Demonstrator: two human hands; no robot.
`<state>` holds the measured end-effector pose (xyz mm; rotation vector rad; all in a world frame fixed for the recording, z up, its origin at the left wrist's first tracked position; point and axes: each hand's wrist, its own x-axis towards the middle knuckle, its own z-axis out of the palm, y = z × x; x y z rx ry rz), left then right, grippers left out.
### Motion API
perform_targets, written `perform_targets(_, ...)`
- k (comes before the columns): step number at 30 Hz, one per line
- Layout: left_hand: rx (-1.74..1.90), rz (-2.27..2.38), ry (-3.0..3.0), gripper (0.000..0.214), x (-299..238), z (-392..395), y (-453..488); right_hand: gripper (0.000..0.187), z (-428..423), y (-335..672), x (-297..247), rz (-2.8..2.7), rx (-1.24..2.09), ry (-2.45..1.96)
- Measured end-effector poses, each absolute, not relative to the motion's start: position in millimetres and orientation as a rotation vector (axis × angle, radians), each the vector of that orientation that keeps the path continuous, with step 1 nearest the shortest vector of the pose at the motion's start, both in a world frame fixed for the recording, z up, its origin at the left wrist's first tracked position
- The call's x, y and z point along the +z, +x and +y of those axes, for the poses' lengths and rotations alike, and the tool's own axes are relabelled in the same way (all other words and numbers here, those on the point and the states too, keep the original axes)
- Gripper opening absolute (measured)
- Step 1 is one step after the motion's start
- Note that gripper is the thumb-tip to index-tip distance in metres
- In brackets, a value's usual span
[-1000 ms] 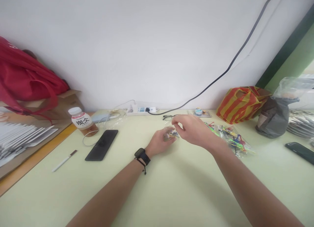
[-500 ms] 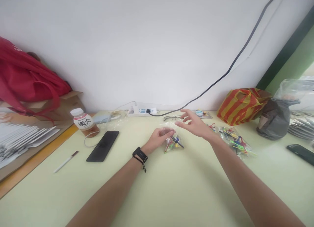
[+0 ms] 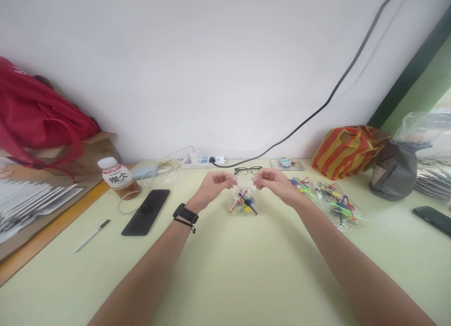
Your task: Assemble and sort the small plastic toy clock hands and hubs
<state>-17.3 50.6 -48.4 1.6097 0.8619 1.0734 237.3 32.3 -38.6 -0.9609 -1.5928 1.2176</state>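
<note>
A clear plastic bag point(image 3: 244, 205) with small colourful plastic pieces inside hangs upright at the middle of the pale green table point(image 3: 225, 269). My left hand point(image 3: 213, 187) pinches its top left corner between thumb and fingers. Its top right corner is pinched in my right hand point(image 3: 276, 184). The bag's mouth is spread between the two hands; whether it is sealed I cannot tell. Red, blue, black and yellow parts lie in the bottom of the bag. Behind it are black-framed glasses point(image 3: 248, 170).
More bags of colourful pieces point(image 3: 338, 204) lie to the right, near a striped bag point(image 3: 348, 152) and a grey bag point(image 3: 396, 171). On the left are a black phone point(image 3: 145, 212), a drink bottle point(image 3: 120, 179) and a pen point(image 3: 92, 235). A power strip point(image 3: 204, 161) sits by the wall.
My right hand has come down and closed on the bag's right corner. My left hand has shifted left to its left corner, and the bag now hangs spread between them.
</note>
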Motion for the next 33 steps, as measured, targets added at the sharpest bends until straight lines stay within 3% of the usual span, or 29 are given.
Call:
perform_targets(6,1.142,0.840,1.586,0.037,-40.3,50.0,-23.9,0.029,32.7,234.5,-41.2,-1.494,1.216,-0.900)
perform_targets(13,1.160,0.799,1.488,0.022,-30.1,49.4,-29.1,0.015,32.2,231.6,-35.8,-1.378,1.349,-0.844)
perform_targets(19,1.275,0.795,1.567,0.026,-13.5,43.0,-25.5,0.024,21.4,227.2,-12.3,-1.453,1.183,-0.805)
perform_targets(23,1.263,0.872,1.659,0.039,-5.9,39.0,-25.2,0.041,17.1,227.5,-5.7,-1.521,1.091,-0.877)
perform_targets(33,1.156,0.940,1.756,0.034,3.6,37.9,-30.5,0.035,18.6,227.4,-4.1,-1.540,1.058,-0.915)
